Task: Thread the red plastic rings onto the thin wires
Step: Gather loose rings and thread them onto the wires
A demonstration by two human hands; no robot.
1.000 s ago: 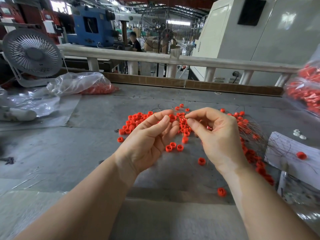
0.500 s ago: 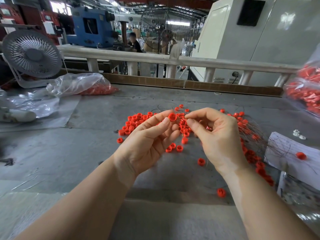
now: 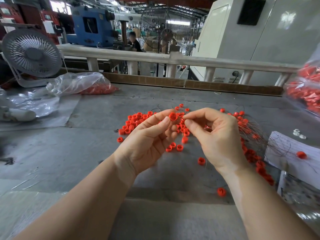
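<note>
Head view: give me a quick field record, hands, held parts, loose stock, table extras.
left hand: pinches one red ring
right hand: pinches thin wire beside that ring
threaded yet: cannot tell
loose rings: scattered on grey table
wired rings: bundle at right
extras: desk fan, plastic bag far left

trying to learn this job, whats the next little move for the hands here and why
Probably bring the right hand a touch leftward to poke its pinched wire into the red ring that the left hand holds up beside it; whether the wire has entered yet is too fine to see.
</note>
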